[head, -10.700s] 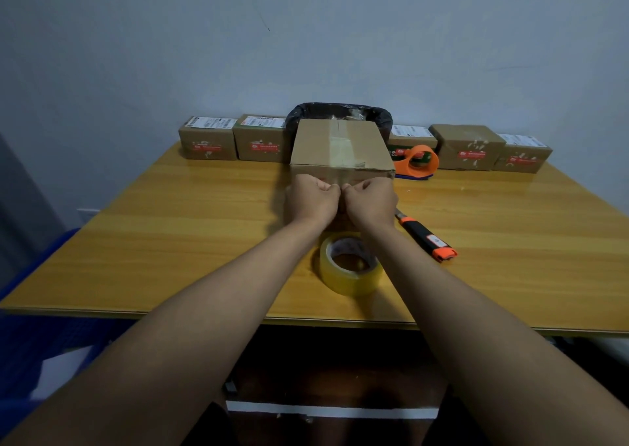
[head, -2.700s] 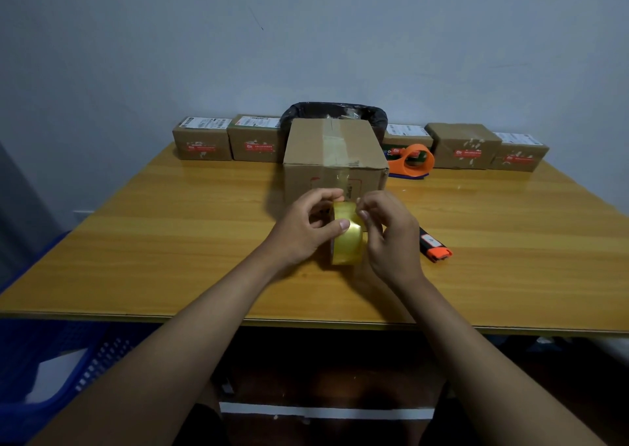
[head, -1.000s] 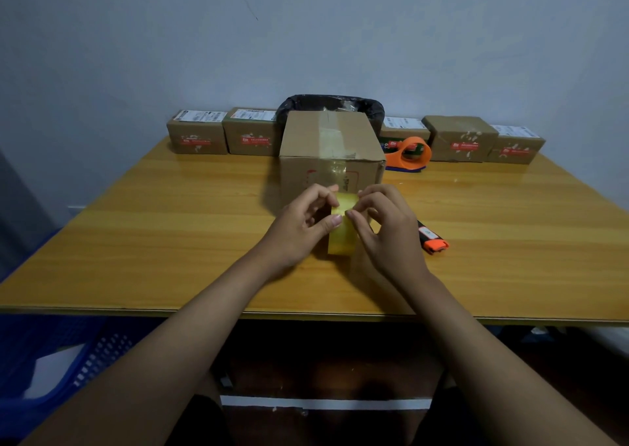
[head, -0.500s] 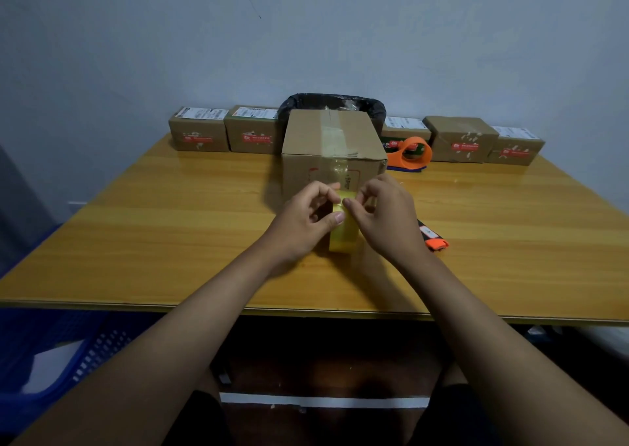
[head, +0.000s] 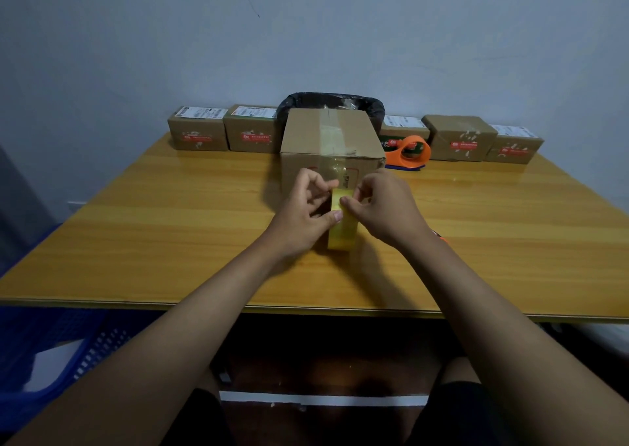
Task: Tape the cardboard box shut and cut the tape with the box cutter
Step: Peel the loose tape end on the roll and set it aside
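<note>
Yellowish clear tape roll [head: 342, 222]: stands on edge on the surface [head: 170, 227], just in front of the cardboard box [head: 332, 149]; I count one.
Hands: my left hand [head: 301, 217] grips the roll, thumb on its near face; my right hand [head: 384, 209] pinches at the roll's top rim, I judge picking at the free end.
Key relation: box lies straight ahead beyond both hands, its taped top seam running away from me; right hand slightly nearer the box corner.
Box cutter [head: 442, 238]: only an orange tip shows behind my right wrist; one.
Orange tape dispenser [head: 410, 151]: one, right of box.
Small boxes at back: five, one being [head: 197, 134].
Black-lined bin [head: 332, 103]: one, behind box.
</note>
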